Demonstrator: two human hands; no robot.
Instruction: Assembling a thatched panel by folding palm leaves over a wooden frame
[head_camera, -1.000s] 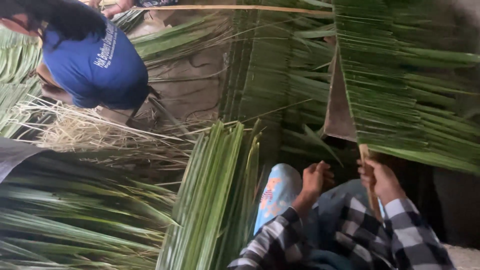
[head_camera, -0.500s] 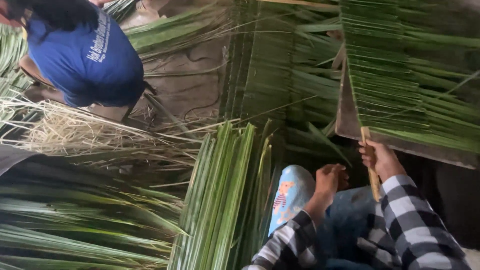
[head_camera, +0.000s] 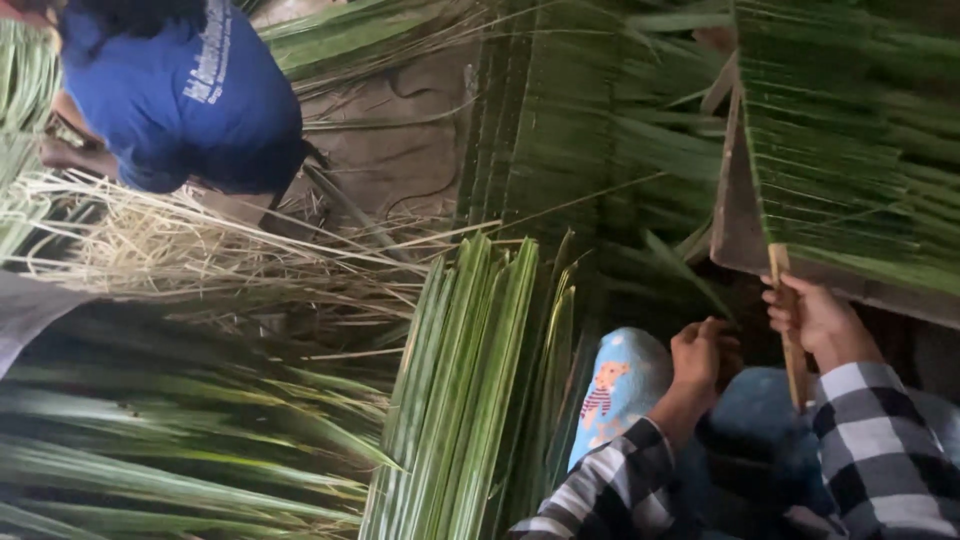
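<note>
At the upper left of the frame a co-worker in a blue shirt (head_camera: 180, 90) crouches over a pale heap of dry fibres (head_camera: 170, 250). Below, at lower left, loose green fronds (head_camera: 150, 460) lie spread out and unworked. In the lower middle a neat bundle of folded green leaves (head_camera: 470, 390) stands ready, which suggests much material is yet to be used.

Right of that bundle, the person's left hand (head_camera: 703, 358) hangs curled just above a light blue patterned cloth (head_camera: 618, 385) on the lap; whether its fingers hold anything cannot be told. Further right, the right hand (head_camera: 815, 322) is closed around a thin wooden stick (head_camera: 790, 330), which runs up into a panel of leaves (head_camera: 850, 150) at the upper right. That panel looks already laid in close rows along the stick and rests on a wooden board (head_camera: 740, 230), so this section seems well advanced, though its far end is out of view.

Compared with half a second earlier, the co-worker sits a little further toward the centre of the frame, the left hand has shifted slightly up toward the board, and the right hand holds the stick in much the same place.
</note>
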